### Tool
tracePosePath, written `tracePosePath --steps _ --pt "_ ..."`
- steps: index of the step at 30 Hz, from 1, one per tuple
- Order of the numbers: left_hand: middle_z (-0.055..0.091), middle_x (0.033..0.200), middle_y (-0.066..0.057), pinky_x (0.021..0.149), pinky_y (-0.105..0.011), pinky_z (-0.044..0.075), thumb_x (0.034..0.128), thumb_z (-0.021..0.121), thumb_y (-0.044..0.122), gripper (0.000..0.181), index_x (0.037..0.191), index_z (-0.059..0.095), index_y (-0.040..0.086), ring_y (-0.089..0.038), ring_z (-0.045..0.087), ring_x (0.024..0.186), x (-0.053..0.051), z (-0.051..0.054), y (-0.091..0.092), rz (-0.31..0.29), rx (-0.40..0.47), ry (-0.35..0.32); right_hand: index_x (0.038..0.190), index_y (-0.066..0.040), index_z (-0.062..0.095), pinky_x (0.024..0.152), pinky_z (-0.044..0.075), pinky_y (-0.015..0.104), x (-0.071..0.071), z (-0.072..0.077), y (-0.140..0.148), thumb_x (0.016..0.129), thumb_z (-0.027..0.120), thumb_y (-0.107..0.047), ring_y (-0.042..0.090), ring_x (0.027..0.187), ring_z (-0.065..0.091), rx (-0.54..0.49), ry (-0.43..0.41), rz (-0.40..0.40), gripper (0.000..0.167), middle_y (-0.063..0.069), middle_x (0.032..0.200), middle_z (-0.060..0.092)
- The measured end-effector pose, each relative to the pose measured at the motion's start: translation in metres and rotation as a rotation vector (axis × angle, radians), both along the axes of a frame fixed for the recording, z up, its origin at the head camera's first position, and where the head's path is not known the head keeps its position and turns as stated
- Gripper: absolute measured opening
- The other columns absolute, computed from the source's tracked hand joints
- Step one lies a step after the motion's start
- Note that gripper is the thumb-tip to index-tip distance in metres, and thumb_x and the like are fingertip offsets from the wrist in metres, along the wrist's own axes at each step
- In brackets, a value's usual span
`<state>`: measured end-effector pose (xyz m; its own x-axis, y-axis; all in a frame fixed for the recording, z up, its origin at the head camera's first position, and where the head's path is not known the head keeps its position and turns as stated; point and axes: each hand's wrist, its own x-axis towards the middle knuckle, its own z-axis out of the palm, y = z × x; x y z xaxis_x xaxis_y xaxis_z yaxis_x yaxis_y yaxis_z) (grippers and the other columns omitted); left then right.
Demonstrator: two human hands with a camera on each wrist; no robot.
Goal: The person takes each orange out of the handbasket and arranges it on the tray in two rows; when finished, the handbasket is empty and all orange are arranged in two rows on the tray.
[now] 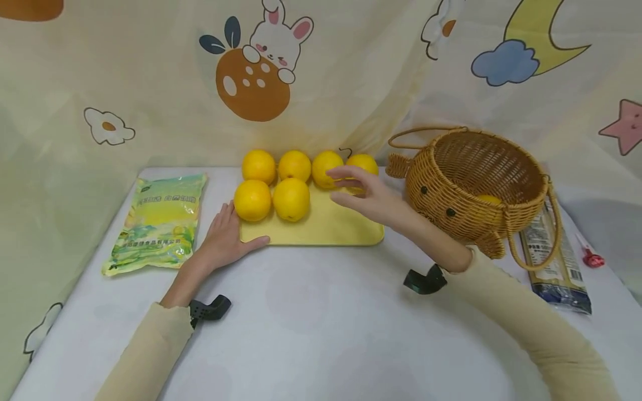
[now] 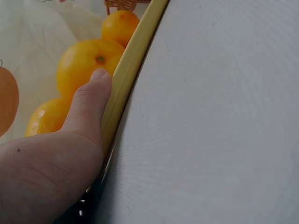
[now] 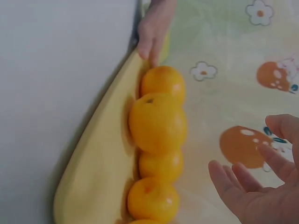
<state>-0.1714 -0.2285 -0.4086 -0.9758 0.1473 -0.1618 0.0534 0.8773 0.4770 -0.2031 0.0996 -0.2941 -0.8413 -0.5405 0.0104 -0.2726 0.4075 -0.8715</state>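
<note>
A yellow tray [image 1: 331, 229] carries several oranges, a back row and two in front [image 1: 292, 199]. My left hand [image 1: 223, 236] rests at the tray's left end, its fingers extended along that side beside the front-left orange [image 1: 252, 200]. In the left wrist view its straight thumb [image 2: 88, 102] lies at the tray's front rim. Above the tray's right part is my right hand [image 1: 373, 195], its fingers spread and slightly bent, holding nothing. It partly covers the rightmost orange [image 1: 362, 162]. In the right wrist view a gap shows between that hand [image 3: 266, 186] and the oranges [image 3: 158, 123].
To the right stands a wicker basket [image 1: 466, 195] with handles and an orange [image 1: 489, 199] inside. Beside it lie a dark-and-clear packet [image 1: 557, 262] and a red-wrapped lollipop [image 1: 593, 258]. A green-yellow bag [image 1: 157, 223] lies left. A printed cloth [image 1: 165, 83] hangs behind.
</note>
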Motion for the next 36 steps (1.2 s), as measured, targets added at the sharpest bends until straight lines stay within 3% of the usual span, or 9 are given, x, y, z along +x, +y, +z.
tracePosePath --steps 8,15,28,31,34,36 --pt "-0.01 0.161 -0.025 0.122 -0.058 -0.002 0.0808 0.057 0.073 0.121 0.154 -0.009 0.003 -0.043 -0.01 0.15 0.001 0.001 0.0 -0.004 0.0 -0.008 0.13 -0.012 0.057 0.092 0.052 0.018 0.042 0.008 0.059 0.096 0.061 -0.023 0.018 0.124 0.057 -0.004 0.041 -0.099 0.036 0.004 0.134 0.057" --pt "-0.009 0.162 -0.024 0.122 -0.059 -0.001 0.0809 0.057 0.072 0.12 0.155 -0.009 0.005 -0.043 -0.009 0.15 0.001 -0.001 -0.001 0.001 -0.001 0.003 0.13 -0.011 0.057 0.087 0.053 0.016 0.053 0.012 0.084 0.096 0.061 -0.023 0.004 0.115 0.06 -0.01 0.042 -0.167 0.036 -0.002 0.131 0.061" --pt "-0.009 0.162 -0.024 0.122 -0.06 -0.001 0.0817 0.058 0.071 0.119 0.155 -0.009 0.005 -0.043 -0.008 0.15 0.002 -0.001 0.0 -0.002 -0.002 0.001 0.128 -0.003 0.057 0.084 0.057 0.02 0.05 0.014 0.107 0.097 0.058 -0.013 0.009 0.094 0.07 -0.159 0.06 -0.193 0.033 -0.001 0.119 0.068" --pt "-0.009 0.162 -0.024 0.122 -0.06 -0.001 0.0815 0.057 0.071 0.119 0.155 -0.009 0.005 -0.043 -0.009 0.15 0.003 -0.001 0.001 -0.003 -0.003 -0.001 0.127 -0.005 0.059 0.085 0.056 0.018 0.047 0.02 0.112 0.098 0.058 -0.016 0.01 0.097 0.069 -0.113 0.078 -0.202 0.031 -0.002 0.12 0.066" --pt "-0.009 0.162 -0.024 0.122 -0.059 -0.001 0.0816 0.057 0.071 0.119 0.155 -0.009 0.006 -0.043 -0.009 0.15 0.003 0.0 0.001 -0.004 0.0 0.002 0.126 -0.007 0.059 0.087 0.053 0.013 0.028 0.04 0.126 0.099 0.056 -0.022 0.01 0.1 0.068 -0.039 0.091 -0.213 0.031 -0.001 0.121 0.064" --pt "-0.01 0.162 -0.024 0.122 -0.059 -0.001 0.0817 0.057 0.071 0.118 0.155 -0.009 0.006 -0.043 -0.009 0.15 0.003 0.0 0.0 -0.003 0.002 0.004 0.124 -0.005 0.06 0.086 0.054 0.013 0.004 0.057 0.142 0.099 0.055 -0.022 0.011 0.1 0.068 -0.042 0.074 -0.193 0.03 -0.001 0.119 0.066"
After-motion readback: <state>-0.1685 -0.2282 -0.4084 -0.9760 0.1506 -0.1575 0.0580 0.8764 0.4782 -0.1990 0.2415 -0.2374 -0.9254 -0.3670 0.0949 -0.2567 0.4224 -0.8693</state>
